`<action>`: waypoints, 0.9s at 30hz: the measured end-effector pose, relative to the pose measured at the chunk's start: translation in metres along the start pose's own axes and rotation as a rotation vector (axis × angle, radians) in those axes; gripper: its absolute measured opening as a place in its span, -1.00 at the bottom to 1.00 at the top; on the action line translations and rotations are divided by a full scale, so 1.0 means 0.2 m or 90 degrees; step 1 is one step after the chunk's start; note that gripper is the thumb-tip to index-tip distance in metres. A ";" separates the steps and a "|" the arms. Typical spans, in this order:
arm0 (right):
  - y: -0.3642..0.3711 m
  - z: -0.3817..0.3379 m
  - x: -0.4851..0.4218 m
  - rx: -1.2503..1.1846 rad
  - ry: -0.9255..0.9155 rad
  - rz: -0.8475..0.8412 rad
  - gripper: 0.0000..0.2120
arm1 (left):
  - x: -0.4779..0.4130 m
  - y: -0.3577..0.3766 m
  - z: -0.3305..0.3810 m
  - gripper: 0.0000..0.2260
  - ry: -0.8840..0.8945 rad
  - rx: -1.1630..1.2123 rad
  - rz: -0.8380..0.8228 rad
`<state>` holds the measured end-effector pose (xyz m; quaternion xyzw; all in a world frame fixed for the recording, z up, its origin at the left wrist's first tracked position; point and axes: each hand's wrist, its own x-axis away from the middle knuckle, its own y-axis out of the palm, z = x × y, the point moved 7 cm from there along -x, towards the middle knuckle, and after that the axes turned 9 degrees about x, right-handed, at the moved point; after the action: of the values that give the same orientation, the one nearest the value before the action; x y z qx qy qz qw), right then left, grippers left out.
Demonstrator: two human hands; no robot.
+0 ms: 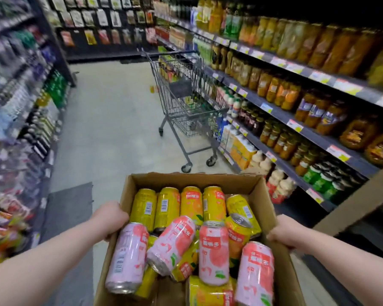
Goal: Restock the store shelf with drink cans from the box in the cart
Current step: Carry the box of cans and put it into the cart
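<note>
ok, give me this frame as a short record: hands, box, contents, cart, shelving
left hand: grips left edge of cardboard box
right hand: grips right edge of the box
box state: open top, held up over the aisle floor, not in the cart
contents: pink cans lying jumbled on top of yellow cans
shopping cart: ahead, beside the right shelf, apart from the box
shelf stock: jars and bottles; labels too blurred to read

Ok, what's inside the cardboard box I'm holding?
In the cardboard box, yellow cans line the back; pink cans lie jumbled over more yellow ones in front. Whatever is beneath that pile is covered.
</note>
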<state>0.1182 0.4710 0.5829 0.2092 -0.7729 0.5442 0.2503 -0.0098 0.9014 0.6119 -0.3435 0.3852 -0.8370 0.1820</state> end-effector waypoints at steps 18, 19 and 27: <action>-0.88 -1.39 -1.58 0.195 -0.054 0.012 -0.72 | -1.69 -0.55 0.60 -0.84 -0.082 0.113 0.036; -0.93 -1.46 -1.65 0.196 -0.054 0.009 -0.73 | -1.79 -0.58 0.64 -0.86 -0.084 0.122 0.036; -1.21 -1.95 -2.25 0.094 -0.014 0.016 -0.80 | -2.71 -0.83 0.99 -0.87 -0.049 0.108 -0.006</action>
<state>0.6777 0.7862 0.5948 0.2230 -0.7359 0.6007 0.2188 0.5044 1.2132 0.5975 -0.3603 0.3040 -0.8537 0.2212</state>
